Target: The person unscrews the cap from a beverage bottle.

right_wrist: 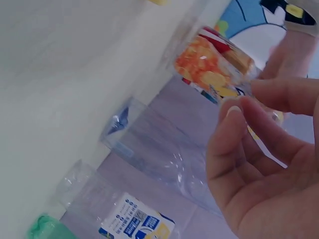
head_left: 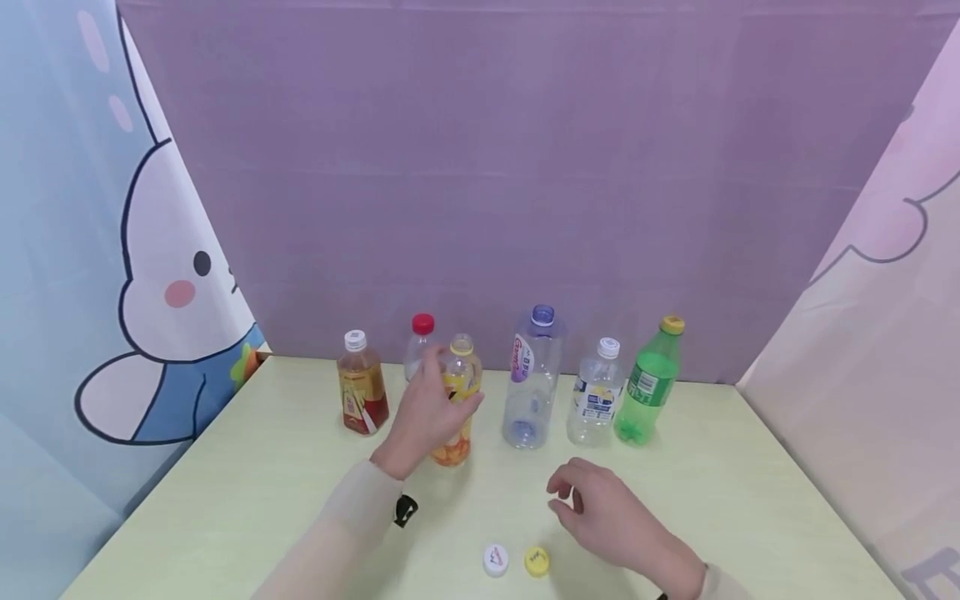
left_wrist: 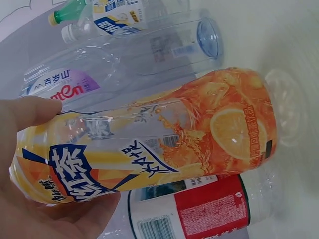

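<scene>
Orange-labelled bottle (left_wrist: 219,129), yellow ring round its neck, is gripped in a person's left hand (head_left: 427,408) a little left of the middle of a pale desk (head_left: 247,500), nearer the far edge than the near side; whether its base touches the surface cannot be told. The left thumb and fingers wrap the bottle's upper part from opposite sides. The right hand (head_left: 603,512) hovers over the desk's right half, fingers loosely curled and fingertips close to the thumb, with nothing visible between them. Just behind the held bottle, toward the far edge, stands a red-capped bottle (head_left: 423,324), partly hidden by the left hand. A white-capped amber bottle (head_left: 363,387) stands toward the far left corner. Right of the held bottle, along the far edge, stand a tall clear bottle (head_left: 534,387), a clear bottle with a white top (head_left: 597,400) and a green bottle (head_left: 649,383) with a yellow cap. Toward the near side, a loose white cap (head_left: 496,560) and a loose yellow cap (head_left: 536,562) lie side by side. Purple cloth (head_left: 510,183) hangs behind the far edge.
</scene>
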`<control>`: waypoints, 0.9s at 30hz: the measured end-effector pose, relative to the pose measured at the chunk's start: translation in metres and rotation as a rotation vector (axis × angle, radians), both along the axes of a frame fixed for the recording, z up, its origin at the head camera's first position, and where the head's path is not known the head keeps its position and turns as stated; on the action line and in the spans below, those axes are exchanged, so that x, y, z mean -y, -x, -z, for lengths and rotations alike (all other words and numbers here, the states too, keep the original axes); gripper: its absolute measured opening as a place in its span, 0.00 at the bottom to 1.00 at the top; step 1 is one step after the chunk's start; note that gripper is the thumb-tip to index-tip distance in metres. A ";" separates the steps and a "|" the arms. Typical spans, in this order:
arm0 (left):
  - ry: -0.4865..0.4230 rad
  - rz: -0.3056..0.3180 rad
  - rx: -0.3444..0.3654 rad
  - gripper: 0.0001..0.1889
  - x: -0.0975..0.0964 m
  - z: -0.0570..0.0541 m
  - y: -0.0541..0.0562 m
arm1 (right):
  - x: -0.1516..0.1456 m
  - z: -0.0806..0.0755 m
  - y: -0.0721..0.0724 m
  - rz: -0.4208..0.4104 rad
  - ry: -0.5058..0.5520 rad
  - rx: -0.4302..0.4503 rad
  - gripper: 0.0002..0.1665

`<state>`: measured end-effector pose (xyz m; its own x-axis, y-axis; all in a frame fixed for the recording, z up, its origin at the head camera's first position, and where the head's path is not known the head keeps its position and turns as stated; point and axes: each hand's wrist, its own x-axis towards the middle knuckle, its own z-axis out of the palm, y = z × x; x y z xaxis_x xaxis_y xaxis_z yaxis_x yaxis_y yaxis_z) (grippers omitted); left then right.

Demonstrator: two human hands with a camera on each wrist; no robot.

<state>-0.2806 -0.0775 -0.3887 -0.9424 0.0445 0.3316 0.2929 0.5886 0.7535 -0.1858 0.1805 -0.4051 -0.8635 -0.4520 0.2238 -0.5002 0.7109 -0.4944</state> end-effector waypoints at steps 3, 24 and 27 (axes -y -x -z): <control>-0.032 0.009 0.028 0.44 -0.005 0.003 0.006 | -0.003 -0.009 0.002 0.046 0.047 -0.041 0.07; 0.002 -0.033 0.096 0.46 -0.028 0.007 0.022 | -0.032 -0.051 0.040 0.289 0.250 -0.290 0.22; 0.000 -0.034 0.081 0.47 -0.030 0.009 0.025 | -0.032 -0.053 0.046 0.331 0.265 -0.287 0.28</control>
